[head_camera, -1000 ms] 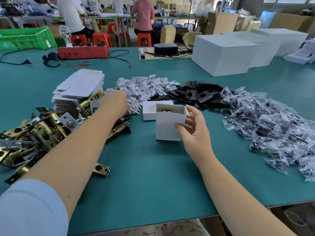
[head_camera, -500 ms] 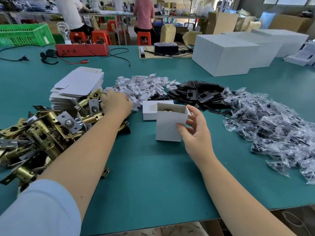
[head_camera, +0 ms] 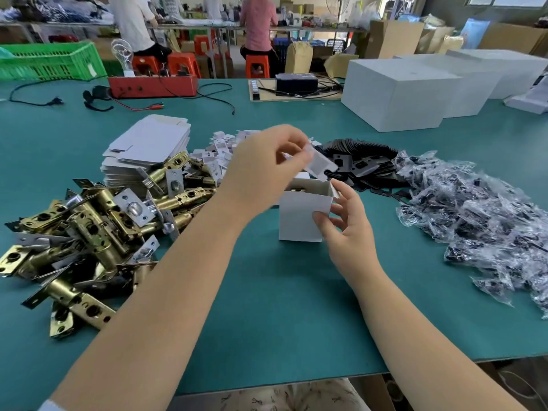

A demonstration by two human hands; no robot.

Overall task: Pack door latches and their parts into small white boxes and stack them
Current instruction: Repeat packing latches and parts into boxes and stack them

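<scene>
Box (head_camera: 302, 216) upright on the green bench (head_camera: 281, 307), mouth open upward, brass of a latch just visible inside near the rim. Steadied by the right hand (head_camera: 345, 229), thumb and fingertips curled on its near right corner and side, presumably to keep the light card from tipping while parts go in. Above the opening, left hand (head_camera: 267, 170) pinching a small white insert (head_camera: 321, 164) between thumb and fingers, tilted and poised just over the mouth, most likely about to be dropped or slid in beside the latch. Supplies ranged within reach in an arc: brass latches (head_camera: 98, 229) heaped at left, flat box blanks (head_camera: 148, 146) stacked behind them, white inserts (head_camera: 219, 155) beyond, black plates (head_camera: 361, 164) and bagged parts (head_camera: 480, 215) at right. Half a second earlier, left hand down among the white inserts beside the latch heap; now lifted and carried across to the box with one piece. Right hand and box unmoved.
</scene>
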